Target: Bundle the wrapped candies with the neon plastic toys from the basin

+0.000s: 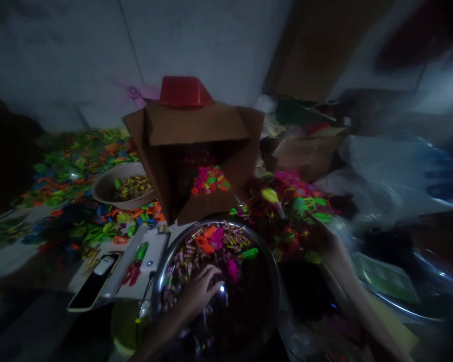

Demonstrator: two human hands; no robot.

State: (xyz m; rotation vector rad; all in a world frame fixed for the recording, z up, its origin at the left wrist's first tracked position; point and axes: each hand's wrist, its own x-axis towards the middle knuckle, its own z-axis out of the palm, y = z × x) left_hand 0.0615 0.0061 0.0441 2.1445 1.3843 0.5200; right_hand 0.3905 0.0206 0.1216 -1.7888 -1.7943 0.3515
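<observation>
A wide metal bowl (274, 261) filled with small striped pieces stands in front of me. Orange, pink and green plastic pieces (207, 240) lie on top of its contents. My left hand (204, 289) is over the bowl, its fingers curled toward the thumb; whatever is between them is too dark to make out. To the right, my right hand (326, 241) reaches to a heap of bright plastic pieces (305, 201). Motion blur and darkness hide its fingers. A yellow piece (270, 195) shows at that heap's left side.
Behind the bowl, an open cardboard box (200, 125) holds more plastic pieces, with a red tub (183, 92) on top. At left are a pale basin (98, 193), a spread of colourful pieces (71, 166) and a phone (86, 294). Clear plastic bags (392, 176) lie at right.
</observation>
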